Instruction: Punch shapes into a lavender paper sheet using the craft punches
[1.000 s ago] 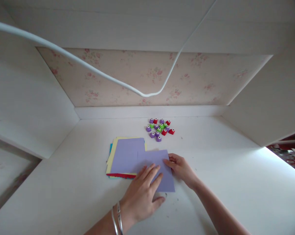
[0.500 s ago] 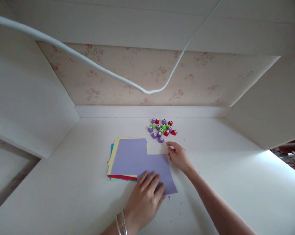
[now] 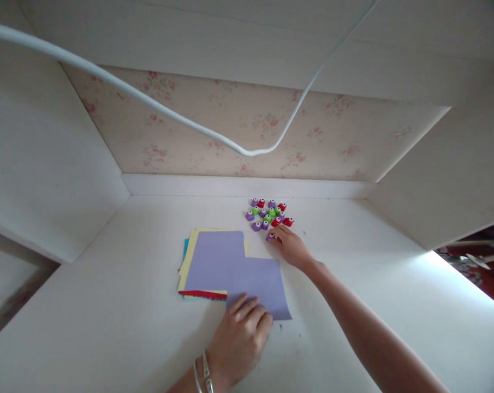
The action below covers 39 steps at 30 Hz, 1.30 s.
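Note:
My left hand [image 3: 243, 338] lies on the near edge of a purple paper sheet [image 3: 260, 278], its fingers stretched out and nothing gripped. That sheet overlaps the right side of a paper stack [image 3: 216, 259] topped by another purple sheet, with yellow, red and blue edges peeking out. My right hand [image 3: 290, 245] has its thumb and fingers closed around a small purple one-eyed toy figure [image 3: 270, 237] on the table, just beyond the sheet. Right behind it sits a loose cluster of similar figures in purple, green and red, including a red figure [image 3: 288, 221].
A white cable [image 3: 181, 117] hangs across the upper view. The white tabletop [image 3: 119, 322] is bounded by a left panel [image 3: 58, 131], a right panel [image 3: 430, 180] and a floral back wall [image 3: 214, 125]. Dark specks lie near the loose sheet.
My right hand has moved slightly left and away from me, closing on the nearest purple figure. My left hand has slid a little toward me on the paper, fingers closer together.

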Motion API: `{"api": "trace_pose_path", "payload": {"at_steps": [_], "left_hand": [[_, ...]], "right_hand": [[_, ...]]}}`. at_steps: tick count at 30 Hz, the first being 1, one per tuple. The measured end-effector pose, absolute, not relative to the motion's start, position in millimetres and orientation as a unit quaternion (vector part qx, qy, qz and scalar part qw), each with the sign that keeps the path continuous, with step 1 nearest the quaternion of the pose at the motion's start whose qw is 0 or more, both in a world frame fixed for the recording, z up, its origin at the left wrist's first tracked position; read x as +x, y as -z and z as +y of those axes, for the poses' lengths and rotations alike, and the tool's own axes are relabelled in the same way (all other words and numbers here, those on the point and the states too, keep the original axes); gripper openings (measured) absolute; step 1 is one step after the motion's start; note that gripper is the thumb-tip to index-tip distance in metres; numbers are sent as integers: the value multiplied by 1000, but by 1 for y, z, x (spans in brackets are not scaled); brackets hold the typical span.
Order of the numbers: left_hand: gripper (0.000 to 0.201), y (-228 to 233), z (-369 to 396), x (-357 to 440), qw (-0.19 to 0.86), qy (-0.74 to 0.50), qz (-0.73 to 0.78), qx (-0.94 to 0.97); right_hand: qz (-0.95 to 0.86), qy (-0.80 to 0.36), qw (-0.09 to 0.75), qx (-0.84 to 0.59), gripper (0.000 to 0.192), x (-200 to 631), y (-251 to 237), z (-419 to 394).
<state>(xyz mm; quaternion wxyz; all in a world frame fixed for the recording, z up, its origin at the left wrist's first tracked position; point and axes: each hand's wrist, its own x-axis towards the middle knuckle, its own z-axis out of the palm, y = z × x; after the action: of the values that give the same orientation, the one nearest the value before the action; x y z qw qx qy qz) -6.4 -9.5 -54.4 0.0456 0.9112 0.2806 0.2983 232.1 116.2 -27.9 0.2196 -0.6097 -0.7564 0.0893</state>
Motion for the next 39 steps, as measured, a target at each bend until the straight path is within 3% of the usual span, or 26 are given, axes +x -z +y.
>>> {"api": "trace_pose_path", "payload": {"at_steps": [9,15,31,39], "left_hand": [[9,44,-11,-8,94,-270,295,912],[12,38,-14,-7,111,-248,313,910],[21,36,-11,-4,61,-266,309,911],[27,35,-10,-3,59,-258,315,912]], "right_hand": [[-653,-206,311,-659,30,242,36,43],[-623,-191,364,-665,25,246,40,1],[-644,-230,361,-634,34,263,44,-11],[-643,-232,362,-634,30,259,43,-11]]}}
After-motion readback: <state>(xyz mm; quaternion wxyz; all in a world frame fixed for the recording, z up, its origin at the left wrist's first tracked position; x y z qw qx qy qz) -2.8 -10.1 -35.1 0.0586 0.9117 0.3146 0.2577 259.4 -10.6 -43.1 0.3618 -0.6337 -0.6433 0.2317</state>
